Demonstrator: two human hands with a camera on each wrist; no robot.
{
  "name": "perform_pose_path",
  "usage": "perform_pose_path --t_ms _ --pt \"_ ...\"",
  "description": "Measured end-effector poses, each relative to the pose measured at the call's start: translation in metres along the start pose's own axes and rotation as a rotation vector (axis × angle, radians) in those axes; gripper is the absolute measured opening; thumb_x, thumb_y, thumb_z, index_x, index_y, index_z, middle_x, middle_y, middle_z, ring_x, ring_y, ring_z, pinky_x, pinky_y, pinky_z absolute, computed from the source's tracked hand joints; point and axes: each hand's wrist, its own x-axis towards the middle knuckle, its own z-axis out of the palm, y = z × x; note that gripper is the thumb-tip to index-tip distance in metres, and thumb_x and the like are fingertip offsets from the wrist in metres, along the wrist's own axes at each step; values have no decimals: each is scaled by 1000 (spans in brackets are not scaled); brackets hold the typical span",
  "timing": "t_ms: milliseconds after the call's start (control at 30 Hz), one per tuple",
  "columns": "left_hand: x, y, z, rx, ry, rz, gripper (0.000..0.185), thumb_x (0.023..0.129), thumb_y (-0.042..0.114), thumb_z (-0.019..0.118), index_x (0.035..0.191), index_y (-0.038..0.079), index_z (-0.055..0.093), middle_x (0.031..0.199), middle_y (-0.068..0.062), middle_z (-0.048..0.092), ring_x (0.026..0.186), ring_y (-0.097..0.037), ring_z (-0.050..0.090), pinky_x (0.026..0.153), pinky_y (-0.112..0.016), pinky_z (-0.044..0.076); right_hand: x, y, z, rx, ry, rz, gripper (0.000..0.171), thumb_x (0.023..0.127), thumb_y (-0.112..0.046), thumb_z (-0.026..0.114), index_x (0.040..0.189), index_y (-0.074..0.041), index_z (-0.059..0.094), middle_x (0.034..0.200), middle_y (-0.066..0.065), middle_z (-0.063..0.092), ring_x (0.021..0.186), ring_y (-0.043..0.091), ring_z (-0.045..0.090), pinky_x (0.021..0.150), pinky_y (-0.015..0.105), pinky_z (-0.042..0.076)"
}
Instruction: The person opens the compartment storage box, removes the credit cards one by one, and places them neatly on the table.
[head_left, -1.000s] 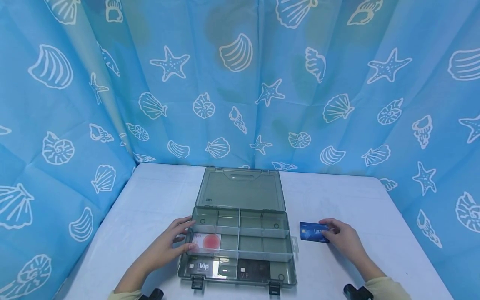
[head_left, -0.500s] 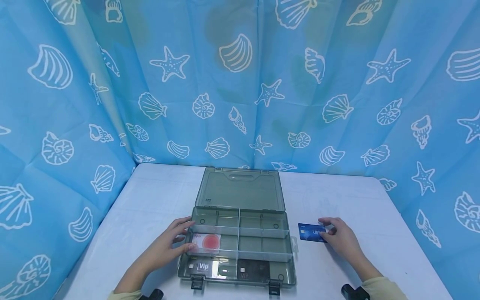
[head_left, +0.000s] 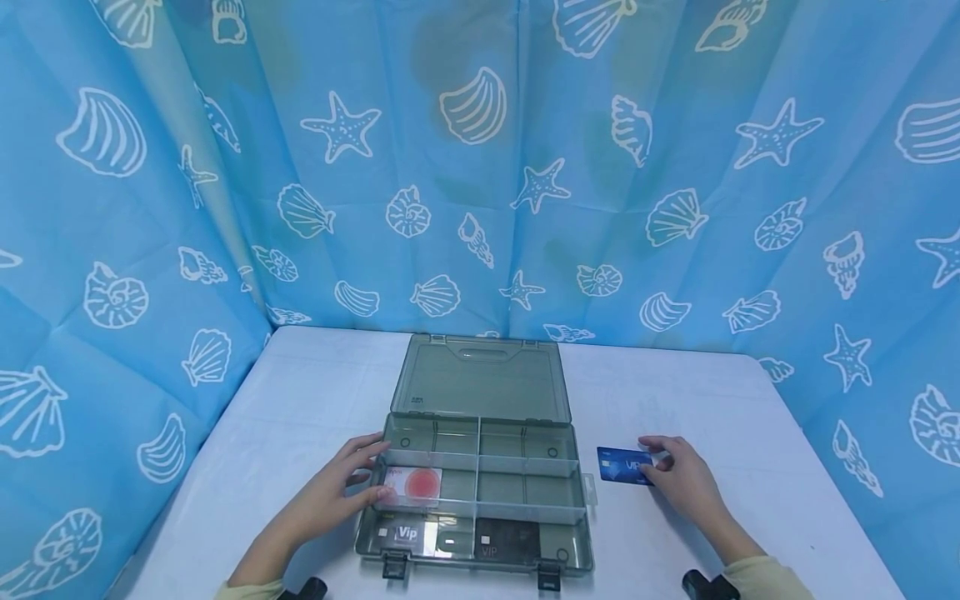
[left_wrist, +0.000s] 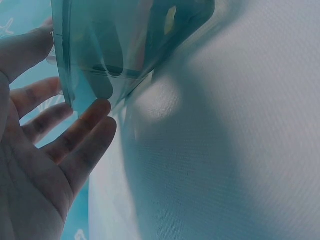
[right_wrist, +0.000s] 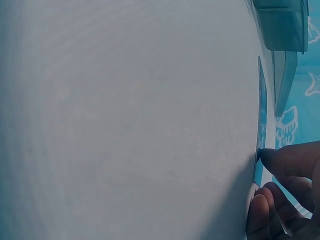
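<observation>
A blue VIP card point(head_left: 624, 465) is held at its right end between the thumb and fingers of my right hand point(head_left: 684, 479), close over the table. The right wrist view shows this card point(right_wrist: 261, 125) nearly edge-on. To its left lies a grey-green, see-through compartment box point(head_left: 527, 489) with its lid point(head_left: 483, 379) folded back. My left hand point(head_left: 326, 492) grips the box's left side wall, thumb at the rim. In the left wrist view, the fingers point(left_wrist: 82, 150) lie at the wall. A white card with a red circle point(head_left: 422, 483) rests in the middle left compartment.
In the front row of the box are a dark Vip card point(head_left: 401, 533) on the left and a black VIP card point(head_left: 507, 542) on the right. Two latches point(head_left: 549, 577) stick out at the front. A blue shell-print curtain point(head_left: 480, 208) borders the white table point(head_left: 315, 383).
The right hand and the blue card have shifted very slightly left and down. The left hand and the box hold still.
</observation>
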Motion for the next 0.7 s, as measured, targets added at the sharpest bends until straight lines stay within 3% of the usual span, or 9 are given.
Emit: perform_pose_path --t_ms 333,700 --pt "1 -1 0 1 4 1 72 88 41 80 150 20 52 158 -9 39 126 -38 57 103 -57 53 -3 -1 -4 18 -3 -13 39 94 -8 69 132 1 62 112 18 60 93 27 62 75 40 58" --pt "1 -1 0 -6 0 16 72 88 42 79 150 18 52 158 -10 38 127 -36 57 105 -54 53 -7 -7 -9 42 -27 -16 37 95 -11 67 131 -1 63 108 14 64 95 28 64 70 34 58"
